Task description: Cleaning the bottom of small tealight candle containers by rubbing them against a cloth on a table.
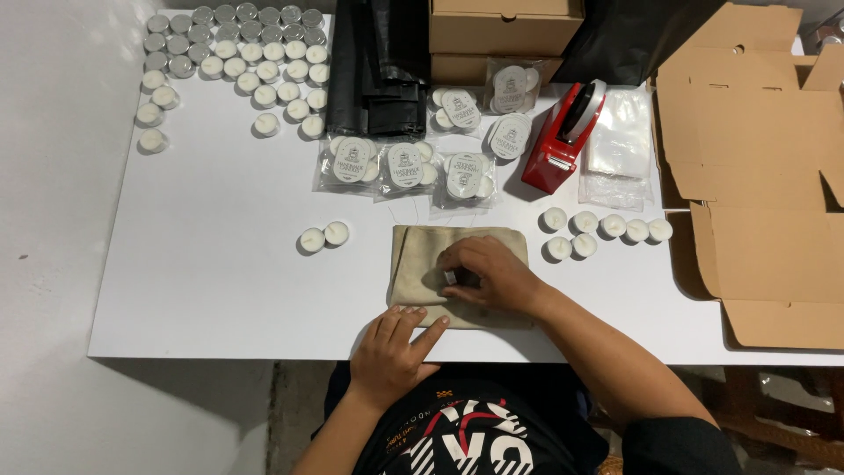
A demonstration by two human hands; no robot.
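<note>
A white counter [202, 264] carries everything. At its far left corner sits a cluster of tealights [236, 62], some silver side up. Two loose tealights [323, 237] lie near the middle, just left of a beige cloth pouch [422, 255]. Clear packets of candles [404, 165] lie beyond it, beside folded black bags [378, 70]. A red tape dispenser [558, 141], seven more tealights [598, 230], clear sleeves [620, 141] and flat cardboard boxes [756, 176] fill the right.

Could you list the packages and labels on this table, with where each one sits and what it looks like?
Clear candle packets: row above the beige cloth, each with a round white label.
More clear packets: against the closed boxes, same round labels.
Closed cardboard boxes: stacked at the top centre, brown.
Flat cardboard blanks: right edge, brown, unfolded.
Empty clear bags: right of the red tape dispenser.
</note>
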